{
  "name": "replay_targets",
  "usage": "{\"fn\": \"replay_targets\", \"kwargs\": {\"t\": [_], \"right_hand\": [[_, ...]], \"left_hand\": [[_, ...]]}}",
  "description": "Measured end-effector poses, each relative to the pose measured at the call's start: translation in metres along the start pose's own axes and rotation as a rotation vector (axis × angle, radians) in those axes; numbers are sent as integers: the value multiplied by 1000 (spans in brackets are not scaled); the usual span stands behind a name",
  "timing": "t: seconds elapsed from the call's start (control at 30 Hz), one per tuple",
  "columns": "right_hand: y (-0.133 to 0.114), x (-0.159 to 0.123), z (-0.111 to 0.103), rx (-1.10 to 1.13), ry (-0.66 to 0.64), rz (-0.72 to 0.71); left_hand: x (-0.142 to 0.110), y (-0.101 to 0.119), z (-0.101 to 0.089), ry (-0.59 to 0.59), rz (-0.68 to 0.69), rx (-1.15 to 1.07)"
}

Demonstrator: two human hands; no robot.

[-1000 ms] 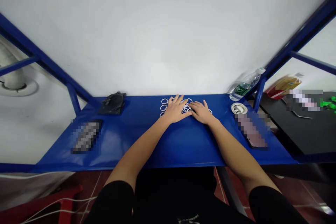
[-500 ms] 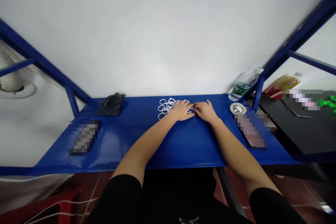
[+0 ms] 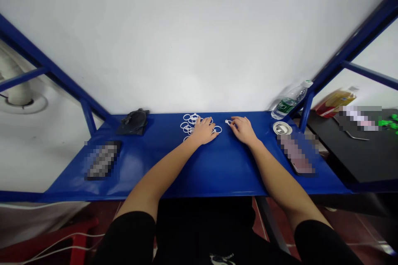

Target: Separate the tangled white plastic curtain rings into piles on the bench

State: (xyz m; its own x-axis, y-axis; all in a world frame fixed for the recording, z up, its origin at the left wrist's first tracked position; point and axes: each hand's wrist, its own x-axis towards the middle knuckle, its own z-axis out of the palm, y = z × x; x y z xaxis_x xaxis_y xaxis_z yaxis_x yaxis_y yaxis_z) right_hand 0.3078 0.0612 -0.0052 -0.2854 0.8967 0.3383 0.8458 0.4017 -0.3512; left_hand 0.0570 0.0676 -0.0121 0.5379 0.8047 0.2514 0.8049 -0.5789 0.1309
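Note:
Several thin white rings (image 3: 184, 125) lie in a loose heap on the blue tabletop (image 3: 214, 169). My left hand (image 3: 202, 130) rests palm down over the right part of the heap, fingers spread, and hides some of the rings. One ring (image 3: 219, 129) pokes out beside its thumb. To the right, apart from the heap, my right hand (image 3: 243, 129) pinches a single white ring (image 3: 227, 122) between thumb and fingers. The ring's far end, with a small knob, points left; the rest is behind the fingers.
A black plastic bag (image 3: 134, 122) and a blurred-out dark object (image 3: 103, 159) are on the left. At the right stand a water bottle (image 3: 287, 101), a white tape roll (image 3: 282, 128) and a pinkish phone-like slab (image 3: 297, 154). Blue frame bars (image 3: 306, 112) flank the table.
My left hand has slid left together with the heap of rings. My right hand has drawn one ring away, and a gap has opened between the two hands.

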Motion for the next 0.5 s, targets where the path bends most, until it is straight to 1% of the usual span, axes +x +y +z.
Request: {"fn": "replay_targets", "kwargs": {"t": [0.1, 0.17, 0.23, 0.3, 0.37, 0.5], "right_hand": [[-8, 0, -3, 116, 86, -69], [-16, -2, -5, 210, 141, -125], [-27, -5, -6, 301, 157, -174], [-37, -10, -6, 369, 127, -195], [-46, -15, -5, 406, 78, -174], [-53, -21, 1, 482, -17, -133]], "left_hand": [[-5, -3, -3, 131, -45, -23], [-6, 1, -6, 239, -71, -89], [-6, 10, -9, 343, -114, -191], [-8, 19, -10, 413, -159, -287], [-12, 28, -11, 452, -168, -341], [-25, 37, -13, 499, -98, -361]]}}
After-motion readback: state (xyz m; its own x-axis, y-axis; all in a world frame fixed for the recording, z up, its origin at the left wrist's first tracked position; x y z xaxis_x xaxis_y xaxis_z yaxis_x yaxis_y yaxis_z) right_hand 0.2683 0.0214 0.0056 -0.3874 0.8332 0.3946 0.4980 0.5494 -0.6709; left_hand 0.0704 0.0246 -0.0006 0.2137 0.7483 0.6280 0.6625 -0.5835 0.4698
